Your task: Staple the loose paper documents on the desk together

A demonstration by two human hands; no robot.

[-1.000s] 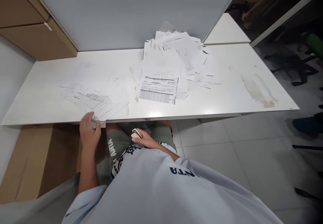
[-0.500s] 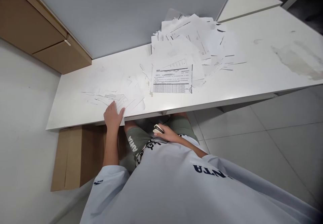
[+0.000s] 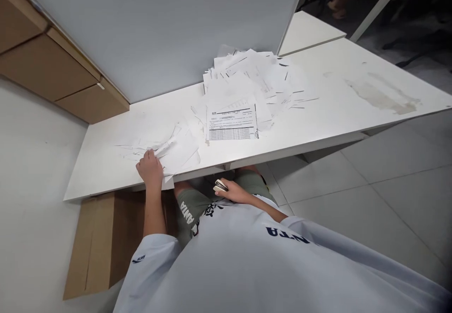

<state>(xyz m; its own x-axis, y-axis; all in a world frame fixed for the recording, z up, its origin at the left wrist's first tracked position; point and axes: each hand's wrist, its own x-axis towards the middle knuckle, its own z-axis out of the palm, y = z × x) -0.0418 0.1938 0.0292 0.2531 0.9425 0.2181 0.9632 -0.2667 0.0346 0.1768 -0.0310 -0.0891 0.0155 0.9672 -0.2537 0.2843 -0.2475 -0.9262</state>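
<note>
Left hand (image 3: pixel 151 169) has curled, gripping loose sheets (image 3: pixel 178 152) | right hand (image 3: pixel 236 192) in lap, closed around small object (image 3: pixel 221 186)

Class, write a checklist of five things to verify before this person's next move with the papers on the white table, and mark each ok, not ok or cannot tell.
1. Left hand closed on the loose sheets: ok.
2. Loose sheets lying wholly on the table: not ok, one corner overhangs the near edge.
3. Right hand holding the small object in the lap: ok. What the object is: cannot tell.
4. Printed sheet flat at the front of the large pile: ok.
5. All papers away from the stained patch: ok.
</note>
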